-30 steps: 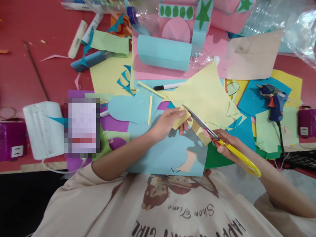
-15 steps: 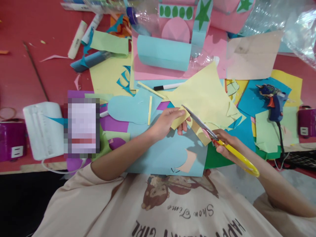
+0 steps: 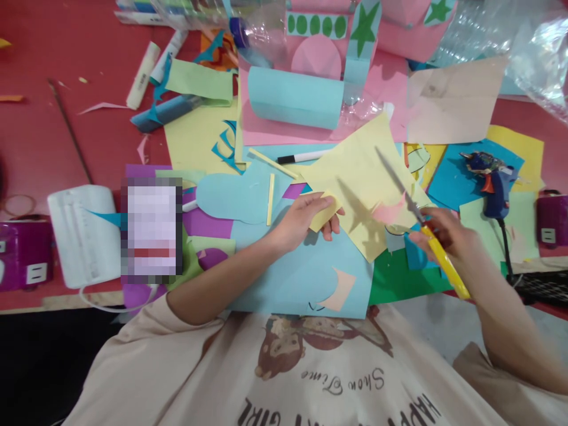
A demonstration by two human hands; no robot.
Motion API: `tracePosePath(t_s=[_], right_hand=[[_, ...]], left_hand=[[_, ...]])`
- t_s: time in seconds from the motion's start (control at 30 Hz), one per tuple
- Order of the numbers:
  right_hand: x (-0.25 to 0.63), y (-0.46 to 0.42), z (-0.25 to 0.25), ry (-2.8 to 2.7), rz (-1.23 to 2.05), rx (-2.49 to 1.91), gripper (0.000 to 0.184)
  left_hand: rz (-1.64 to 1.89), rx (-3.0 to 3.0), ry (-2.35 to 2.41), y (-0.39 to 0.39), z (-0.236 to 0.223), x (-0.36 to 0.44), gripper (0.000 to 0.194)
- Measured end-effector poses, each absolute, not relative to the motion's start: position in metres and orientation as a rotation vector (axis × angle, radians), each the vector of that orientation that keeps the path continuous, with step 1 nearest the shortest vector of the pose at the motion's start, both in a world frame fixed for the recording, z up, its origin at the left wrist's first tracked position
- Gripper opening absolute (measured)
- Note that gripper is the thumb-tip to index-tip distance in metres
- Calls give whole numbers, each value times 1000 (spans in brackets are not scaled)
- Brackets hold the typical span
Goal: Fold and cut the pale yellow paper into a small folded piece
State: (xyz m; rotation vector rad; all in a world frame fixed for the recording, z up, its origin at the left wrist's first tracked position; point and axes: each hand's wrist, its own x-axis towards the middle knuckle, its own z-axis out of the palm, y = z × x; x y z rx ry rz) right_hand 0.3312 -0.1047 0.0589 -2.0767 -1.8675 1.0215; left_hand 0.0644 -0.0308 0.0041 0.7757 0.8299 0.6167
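Between thumb and fingers, my left hand [image 3: 304, 222] pinches a small piece of yellow paper [image 3: 323, 214] above a light blue sheet [image 3: 284, 284]. My right hand [image 3: 452, 236] is closed around the yellow handles of a pair of scissors [image 3: 415, 210], apart from the paper and to its right. The scissors' blades point up and away over a large pale yellow sheet [image 3: 355, 160], and their shadow falls on it. A peach paper scrap [image 3: 341, 290] lies on the blue sheet near my body.
A glue gun [image 3: 494, 183] rests on blue paper at the right. At the left are a white device with a cable [image 3: 84, 236] and a blurred-out screen [image 3: 153, 228]. Behind stand a light blue paper roll [image 3: 295, 97], a marker [image 3: 302, 157] and plastic bottles [image 3: 261, 32].
The scissors have moved right and up, away from the small yellow piece, with my right hand. My left hand keeps its pinch almost in place.
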Motion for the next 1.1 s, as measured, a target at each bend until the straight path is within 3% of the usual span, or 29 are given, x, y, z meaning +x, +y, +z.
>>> tracePosePath(t_s=[0.1,0.17,0.43,0.57,0.63,0.8,1.1], right_hand=[[346,-87,66,-1878,460,-2383,46],[353,-74,63,-1868,298,-2484,48],[361,-58,50,-1993,383,-2574,57],[348,-63,67,-2019,167,-2419,51],[334,-63,74,-1966,292,-2212,41],[283,-48,64,-1954,1040,-1771,31],[226,-19,15,-1854,1400,-1316,39]], left_hand=[[639,765,788,-31,2,64,27],[661,744,756,-31,1,64,27],[771,722,794,-31,-1,65,39],[840,782,808,-30,-2,64,39],[866,813,806,-30,-2,63,38],[915,850,801,-28,1,61,37],[948,810,756,-15,-8,54,41]])
